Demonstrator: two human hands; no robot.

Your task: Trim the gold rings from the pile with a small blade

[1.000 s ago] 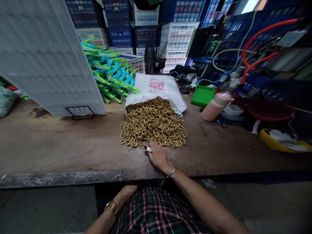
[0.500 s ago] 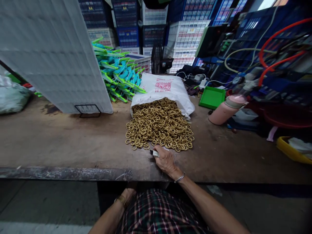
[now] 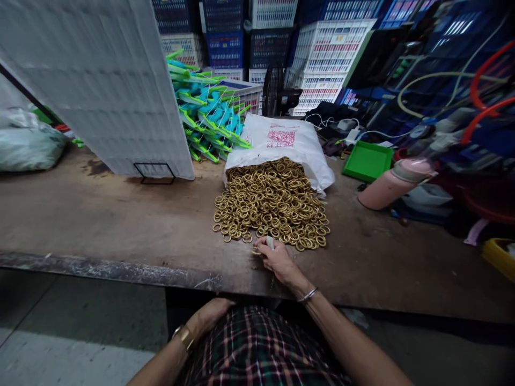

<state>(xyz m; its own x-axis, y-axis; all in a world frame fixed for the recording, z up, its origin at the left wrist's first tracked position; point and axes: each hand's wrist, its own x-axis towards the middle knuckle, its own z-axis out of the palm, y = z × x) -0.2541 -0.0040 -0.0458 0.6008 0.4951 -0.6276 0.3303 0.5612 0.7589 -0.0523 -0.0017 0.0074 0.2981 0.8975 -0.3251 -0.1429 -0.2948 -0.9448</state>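
Note:
My right hand is closed at the near edge of a pile of brass-coloured rings. Between its thumb and fingertips is one ring, held just above the tabletop. A small pale tool also sticks up from this hand; its tip is hidden. The rings spill out of the mouth of a white sack with red print. Low in front of the plaid clothing, below the table edge, is my left hand; its fingertips are hidden, and nothing shows in it.
A white panel stands on a black wire stand at left, beside stacked green and turquoise parts. To the right are a green tray and a pink bottle. Behind are a black fan and stacked crates.
My right hand has turned, and a ring now shows in its fingertips; the pale tool's dark tip no longer shows. My left hand has come further out from under the table edge. The view has shifted.

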